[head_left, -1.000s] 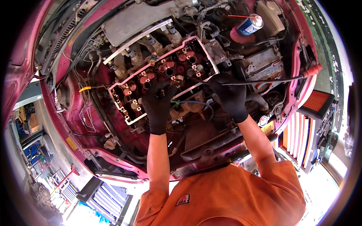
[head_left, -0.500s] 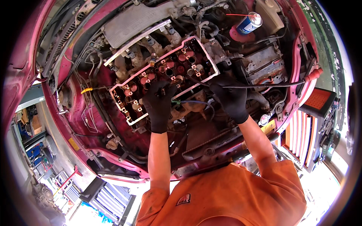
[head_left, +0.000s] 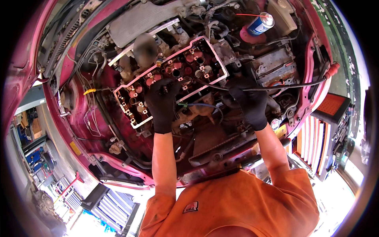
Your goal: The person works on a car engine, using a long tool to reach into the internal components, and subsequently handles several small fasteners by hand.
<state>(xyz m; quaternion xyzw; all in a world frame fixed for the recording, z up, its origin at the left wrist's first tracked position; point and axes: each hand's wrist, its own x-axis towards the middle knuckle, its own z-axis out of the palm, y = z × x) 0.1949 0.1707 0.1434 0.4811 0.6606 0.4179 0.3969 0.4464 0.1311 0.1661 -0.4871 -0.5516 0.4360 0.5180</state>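
Right fingers (head_left: 235, 93) are grasping the long bar (head_left: 292, 86), more of it now showing to their left, probably giving more reach; left fingers (head_left: 165, 85) are curling over the open engine (head_left: 188, 71), their hold unclear.

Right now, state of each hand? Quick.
Left hand: over the open engine top; can't tell if the grip is open or closed.
Right hand: closed, holding the long dark bar.

Gap between hands (head_left: 162, 104) (head_left: 252, 104), bar (head_left: 300, 85) apparently across
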